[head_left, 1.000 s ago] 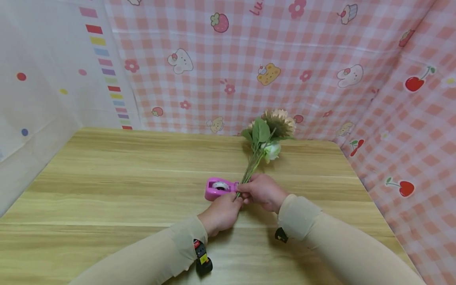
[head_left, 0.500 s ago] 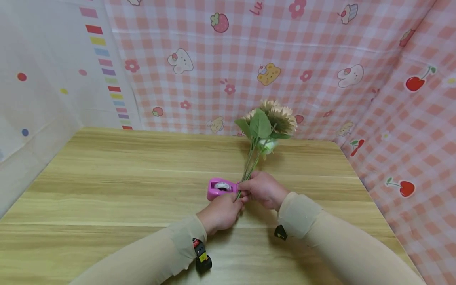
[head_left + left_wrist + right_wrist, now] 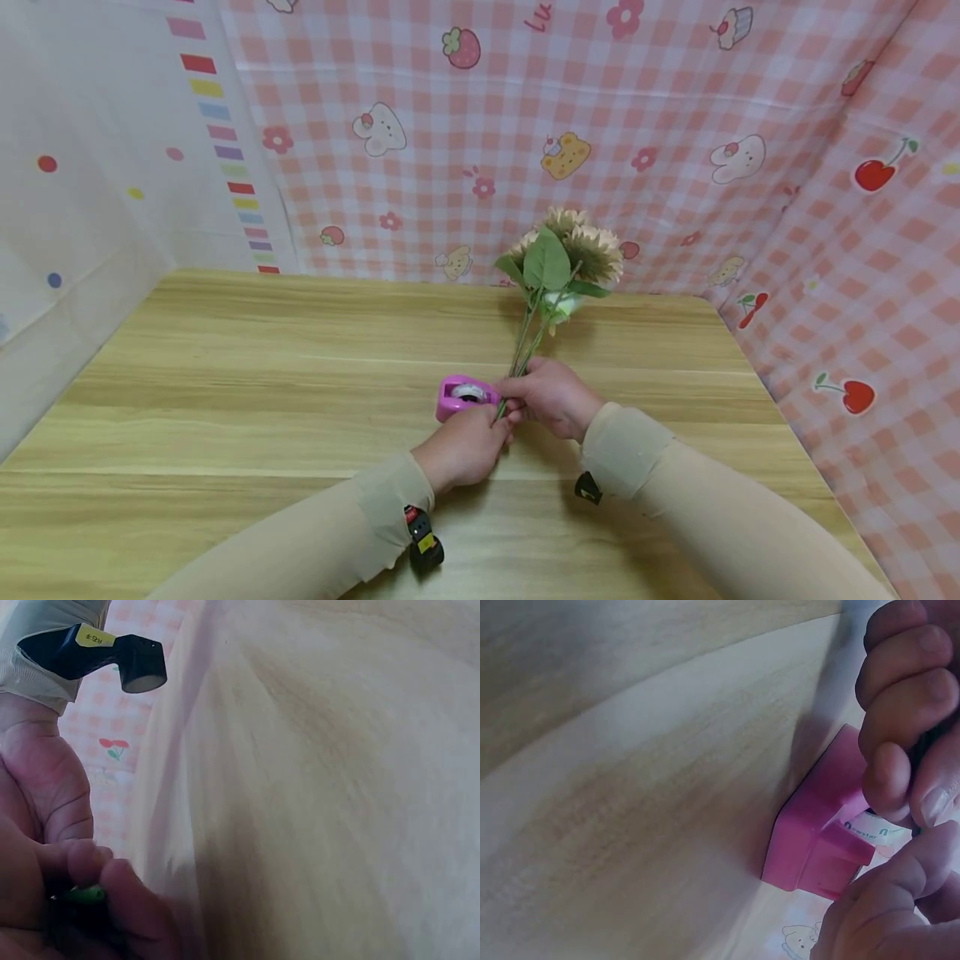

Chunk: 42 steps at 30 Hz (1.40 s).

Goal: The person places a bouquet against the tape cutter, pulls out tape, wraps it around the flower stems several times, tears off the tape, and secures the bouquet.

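Note:
A bunch of artificial flowers (image 3: pixel 592 252) with pale pink-beige heads, a whitish-green bloom (image 3: pixel 561 307) and green leaves leans away over the table's back. My left hand (image 3: pixel 467 446) grips the lower ends of its stems (image 3: pixel 522 342); a green stem end (image 3: pixel 88 895) pokes out between the fingers in the left wrist view. My right hand (image 3: pixel 557 400) pinches the stems just above the left, both hands close together. A pink tape dispenser (image 3: pixel 450 407) with a roll of tape (image 3: pixel 468 392) stands right beside the fingers; its pink body (image 3: pixel 810 832) shows behind the fingers in the right wrist view.
The wooden table (image 3: pixel 262 392) extends around the hands. Behind it hangs a pink checked cloth (image 3: pixel 420 200), with another checked cloth (image 3: pixel 810 333) on the right and a white dotted one (image 3: pixel 90 225) on the left. Black cameras sit on both wrists.
The flower heads have risen and tilted slightly left, and the stems have spread apart a little. The tape dispenser has shifted slightly right. Both hands keep their hold with little movement.

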Motion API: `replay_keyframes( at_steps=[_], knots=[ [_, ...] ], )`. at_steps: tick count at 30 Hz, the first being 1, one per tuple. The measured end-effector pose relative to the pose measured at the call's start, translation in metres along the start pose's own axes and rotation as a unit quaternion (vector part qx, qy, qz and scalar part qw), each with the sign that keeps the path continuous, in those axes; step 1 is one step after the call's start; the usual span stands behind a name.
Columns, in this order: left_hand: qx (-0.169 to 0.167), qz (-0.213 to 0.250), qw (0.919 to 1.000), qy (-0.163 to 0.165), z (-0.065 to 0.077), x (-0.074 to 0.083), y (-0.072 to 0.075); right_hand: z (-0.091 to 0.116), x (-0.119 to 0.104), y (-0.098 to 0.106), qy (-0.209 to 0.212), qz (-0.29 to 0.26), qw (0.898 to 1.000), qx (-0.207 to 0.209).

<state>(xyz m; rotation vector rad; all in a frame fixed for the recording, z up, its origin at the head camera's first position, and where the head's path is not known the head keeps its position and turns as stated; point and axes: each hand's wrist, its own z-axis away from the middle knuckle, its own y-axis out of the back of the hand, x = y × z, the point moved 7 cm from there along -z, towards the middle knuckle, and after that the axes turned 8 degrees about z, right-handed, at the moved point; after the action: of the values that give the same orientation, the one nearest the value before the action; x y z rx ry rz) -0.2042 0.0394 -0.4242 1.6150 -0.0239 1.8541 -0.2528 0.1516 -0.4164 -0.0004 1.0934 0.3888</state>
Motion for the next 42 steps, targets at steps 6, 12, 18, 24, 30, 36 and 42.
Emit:
replay_keyframes(
  at_steps=[6, 12, 18, 24, 30, 36, 42],
  knots=[
    [-0.009, -0.134, 0.9909, 0.004, 0.011, 0.007, 0.014, 0.0, -0.002, 0.0, 0.007, 0.013, 1.0, 0.005],
    [0.061, -0.271, 0.9594, -0.051, 0.019, 0.028, 0.056, 0.001, -0.006, 0.001, 0.012, 0.039, 0.999, 0.012],
    [0.063, -0.307, 0.946, -0.084, 0.004, 0.016, 0.069, 0.003, -0.008, 0.005, 0.01, 0.053, 0.998, 0.023],
    [0.051, -0.337, 0.9352, -0.095, -0.007, 0.003, 0.065, 0.003, -0.008, 0.004, 0.005, 0.023, 1.0, 0.017],
    [0.04, -0.354, 0.9289, -0.1, -0.007, 0.004, 0.066, 0.005, -0.007, 0.005, 0.013, 0.02, 1.0, 0.004],
    [0.029, -0.361, 0.9271, -0.098, -0.006, 0.005, 0.069, 0.006, -0.006, 0.006, 0.014, 0.02, 1.0, -0.005],
    [0.014, -0.365, 0.9264, -0.091, -0.004, 0.008, 0.069, 0.006, -0.003, 0.009, 0.005, 0.015, 1.0, -0.008]
  ],
)
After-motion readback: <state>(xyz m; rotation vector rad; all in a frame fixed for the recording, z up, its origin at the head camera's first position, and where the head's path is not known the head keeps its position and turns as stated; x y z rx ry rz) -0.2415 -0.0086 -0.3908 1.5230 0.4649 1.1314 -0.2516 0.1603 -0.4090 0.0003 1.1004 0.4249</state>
